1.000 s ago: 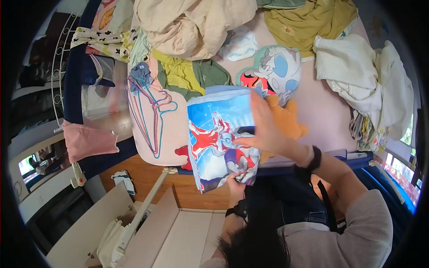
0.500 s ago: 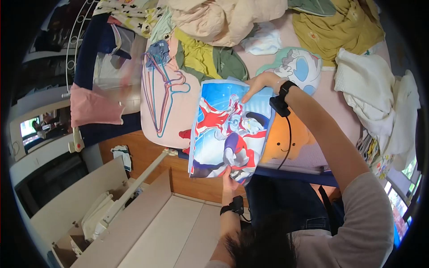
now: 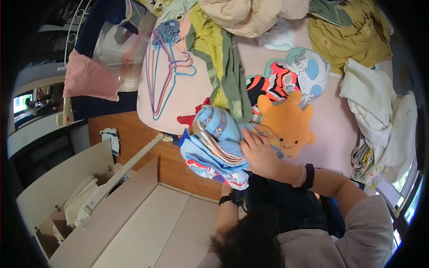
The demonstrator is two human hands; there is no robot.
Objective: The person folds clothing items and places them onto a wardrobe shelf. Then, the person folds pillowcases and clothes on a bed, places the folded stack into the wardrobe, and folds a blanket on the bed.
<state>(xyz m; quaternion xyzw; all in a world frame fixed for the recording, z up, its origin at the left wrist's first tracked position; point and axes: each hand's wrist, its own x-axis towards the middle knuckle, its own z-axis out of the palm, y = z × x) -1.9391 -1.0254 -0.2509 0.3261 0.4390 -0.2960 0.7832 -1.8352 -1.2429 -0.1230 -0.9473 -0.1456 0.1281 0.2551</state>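
A stack of folded clothes (image 3: 219,149), mostly light blue with white-and-pink layers and a red, white and blue printed piece underneath, is held above the bed's near edge. From below, my left hand (image 3: 227,190) supports it, its fingers hidden by the cloth. Lying over the right end of the stack is my right hand (image 3: 261,154), fingers stretched out across the fabric. Just beyond that hand sits an orange star-shaped plush (image 3: 286,123) with a smiling face. A yellow-and-green garment (image 3: 223,62) reaches down to the stack's far side.
On the pink bed sheet (image 3: 333,138) are several hangers (image 3: 167,80) and a printed character cushion (image 3: 308,73). Piles of clothes line the far side, with white cloths (image 3: 371,105) at right. A pale bed rail (image 3: 120,183) and wooden panels stand at lower left.
The printed cloth, earlier held upright facing me, is now lowered with folded layers showing on top. My right hand has moved down from its upper edge, uncovering the plush and cushion.
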